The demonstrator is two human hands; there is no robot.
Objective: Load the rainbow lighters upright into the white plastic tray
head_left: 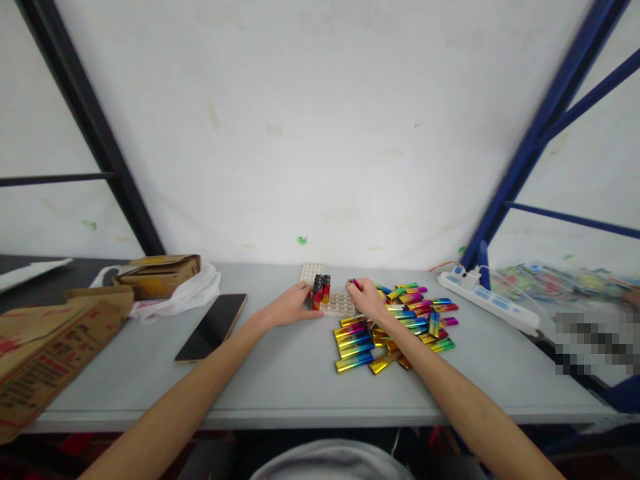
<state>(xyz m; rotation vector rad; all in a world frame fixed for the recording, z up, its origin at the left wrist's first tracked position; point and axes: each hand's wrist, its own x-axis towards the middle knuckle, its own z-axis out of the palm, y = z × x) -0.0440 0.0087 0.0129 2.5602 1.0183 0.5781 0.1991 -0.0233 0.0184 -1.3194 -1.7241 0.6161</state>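
Several red lighters with black tops [321, 292] stand upright at the left end of a pale tray with round hollows [341, 305]. My left hand [293, 305] is beside them on the left, thumb and fingers spread apart near the lighters, with nothing held in it. Over the tray's right end, my right hand [367, 297] is closed around a small dark red item, probably a lighter, whose tip shows at the fingers. A pile of shiny multicoloured lighters [357, 347] lies beside and under my right forearm.
A second pale tray [311, 271] lies behind the lighters. On the left are a black phone [213, 328], an open cardboard box [160, 277] on white plastic, and a larger carton [55, 353]. A white power strip [487, 300] lies at the right near the blue frame.
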